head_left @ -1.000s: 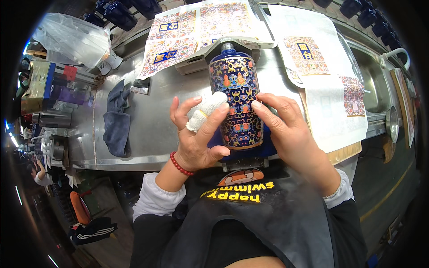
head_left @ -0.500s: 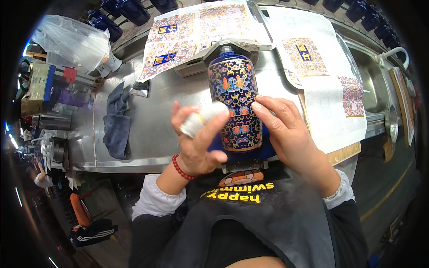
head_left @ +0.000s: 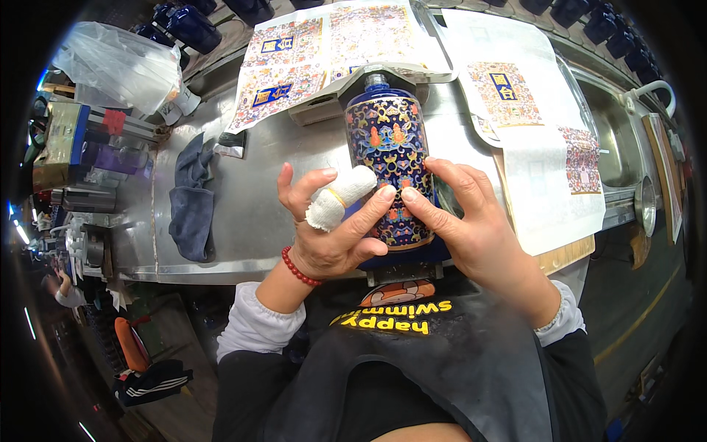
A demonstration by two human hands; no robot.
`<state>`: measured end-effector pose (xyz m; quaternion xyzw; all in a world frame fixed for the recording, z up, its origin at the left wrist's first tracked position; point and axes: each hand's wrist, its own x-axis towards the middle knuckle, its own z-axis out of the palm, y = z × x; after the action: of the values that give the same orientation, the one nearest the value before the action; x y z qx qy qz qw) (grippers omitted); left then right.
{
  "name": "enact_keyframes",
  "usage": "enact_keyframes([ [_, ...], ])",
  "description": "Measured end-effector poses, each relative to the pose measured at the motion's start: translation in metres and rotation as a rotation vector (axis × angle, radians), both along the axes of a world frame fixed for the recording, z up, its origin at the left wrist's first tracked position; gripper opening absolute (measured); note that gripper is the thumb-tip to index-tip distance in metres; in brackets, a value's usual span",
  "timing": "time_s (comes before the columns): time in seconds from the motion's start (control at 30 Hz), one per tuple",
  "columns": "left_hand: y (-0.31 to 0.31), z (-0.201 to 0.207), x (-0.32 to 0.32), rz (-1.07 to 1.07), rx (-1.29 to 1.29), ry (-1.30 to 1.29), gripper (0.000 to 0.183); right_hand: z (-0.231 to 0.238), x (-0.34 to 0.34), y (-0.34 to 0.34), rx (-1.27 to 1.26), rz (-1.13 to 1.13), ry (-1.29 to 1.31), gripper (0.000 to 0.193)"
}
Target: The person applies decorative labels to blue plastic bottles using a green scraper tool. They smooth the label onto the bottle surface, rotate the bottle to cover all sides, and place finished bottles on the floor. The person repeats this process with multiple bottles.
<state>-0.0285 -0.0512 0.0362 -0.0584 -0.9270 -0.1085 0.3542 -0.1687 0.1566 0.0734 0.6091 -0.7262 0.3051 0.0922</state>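
A dark blue bottle (head_left: 386, 140) lies with its neck pointing away from me, covered in a colourful floral pattern with gold bands. The fingers of my left hand (head_left: 324, 236) are spread at its left side, one fingertip touching the patterned surface. A white cloth cover (head_left: 340, 193), banded in yellow, wraps one of that hand's fingers. From the right, my right hand (head_left: 475, 221) rests its thumb and forefinger apart on the bottle. The two hands' tips almost meet over the pattern. Beneath the bottle a support (head_left: 405, 274) shows only in part.
Printed floral sheets (head_left: 283, 66) lie behind the bottle, and more sheets (head_left: 508, 96) cover the right side. A dark cloth (head_left: 193, 214) and a small brush (head_left: 231, 144) are on the steel table (head_left: 254, 199). Far right is a sink (head_left: 607, 140); blue bottles (head_left: 193, 28) stand along the back.
My left hand's fingertip has come down onto the bottle, and the wrapped finger has stilled. My right thumb has moved left and lower across the pattern.
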Motion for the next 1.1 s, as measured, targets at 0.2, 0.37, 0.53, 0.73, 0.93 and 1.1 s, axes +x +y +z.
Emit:
enact_keyframes([
  [0.2, -0.002, 0.002, -0.001, -0.049, 0.069, -0.019, 0.064, -0.001, -0.004, -0.001, -0.043, 0.017, -0.032, 0.057],
  [0.37, -0.001, -0.001, -0.001, -0.098, 0.056, 0.018, 0.065, -0.003, -0.005, -0.002, -0.092, 0.022, -0.089, 0.063],
  [0.53, -0.001, -0.003, -0.002, -0.144, -0.070, -0.003, 0.058, -0.001, -0.005, -0.001, -0.080, 0.034, -0.107, 0.064],
  [0.73, 0.003, -0.001, 0.001, -0.148, 0.124, -0.003, 0.064, 0.001, -0.007, 0.001, -0.096, 0.053, -0.120, 0.064],
  [0.93, -0.009, -0.002, -0.020, -0.067, 0.188, -0.013, 0.076, -0.001, -0.007, 0.006, -0.116, 0.098, -0.172, 0.069],
  [1.1, -0.015, 0.004, -0.027, -0.111, 0.082, -0.017, 0.074, -0.006, -0.007, 0.012, -0.066, 0.135, -0.175, 0.082],
])
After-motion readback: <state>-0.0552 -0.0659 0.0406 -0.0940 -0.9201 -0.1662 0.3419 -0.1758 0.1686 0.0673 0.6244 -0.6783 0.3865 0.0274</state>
